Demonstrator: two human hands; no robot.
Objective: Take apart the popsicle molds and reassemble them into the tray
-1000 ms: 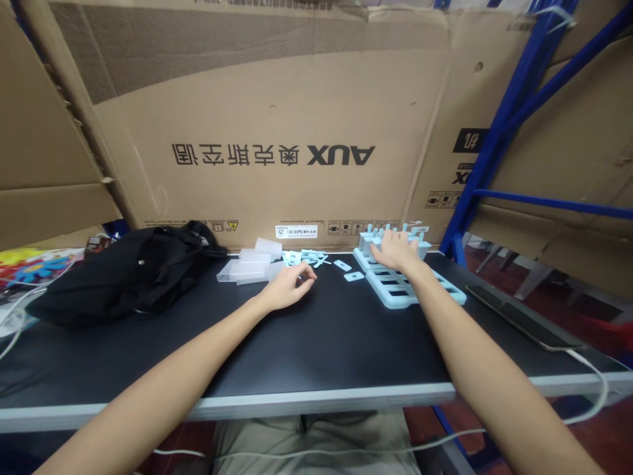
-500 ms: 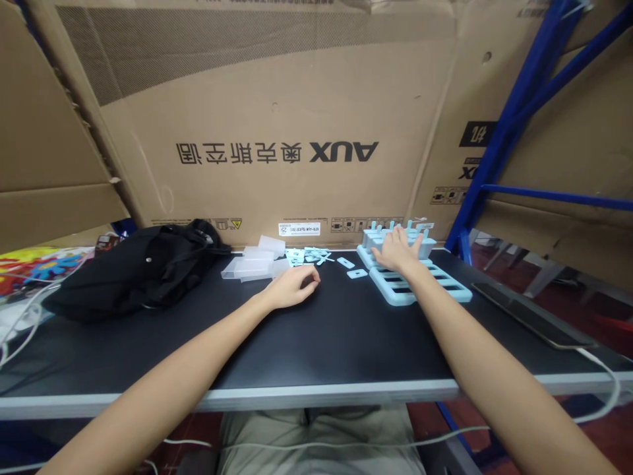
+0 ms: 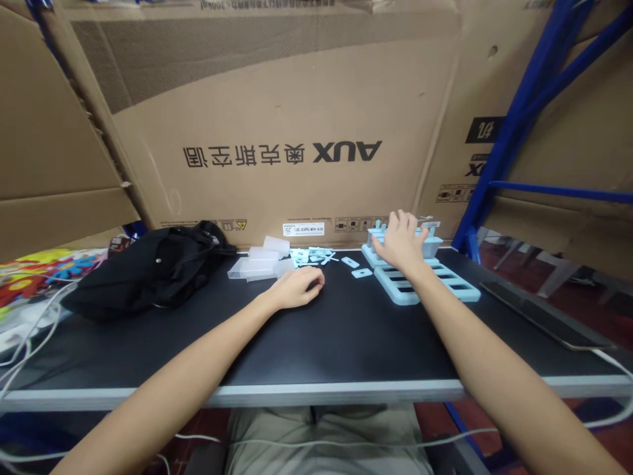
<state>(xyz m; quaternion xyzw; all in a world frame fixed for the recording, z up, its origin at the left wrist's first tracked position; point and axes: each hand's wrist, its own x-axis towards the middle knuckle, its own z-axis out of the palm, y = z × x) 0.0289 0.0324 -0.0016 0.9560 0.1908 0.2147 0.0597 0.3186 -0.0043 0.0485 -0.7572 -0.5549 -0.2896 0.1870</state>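
Note:
My left hand [image 3: 298, 287] rests on the dark table with its fingers curled, just in front of a pile of small light-blue pieces [image 3: 314, 255]; whether anything is in its fingers is hidden. My right hand [image 3: 401, 243] is over the light-blue mould holder, its fingers spread and pointing away. Under and beside it stand translucent moulds [image 3: 432, 247] with light-blue stick tops. The holder's slotted frame [image 3: 403, 297] lies flat towards me. Two flat light-blue pieces [image 3: 362, 273] lie between the hands. Clear moulds [image 3: 254, 267] lie left of the small pieces.
A black cloth bag [image 3: 148, 274] lies at the left, beside colourful items [image 3: 30, 280] and white cables. A dark flat device [image 3: 544, 315] with a cable is at the right. Behind the table [image 3: 346, 343] stands a large cardboard sheet [image 3: 277, 99], with a blue metal frame [image 3: 514, 125] on the right.
My right hand has risen slightly off the moulds, with its fingers reaching further up. The whole view has shifted a little. My left hand stays by the small pieces.

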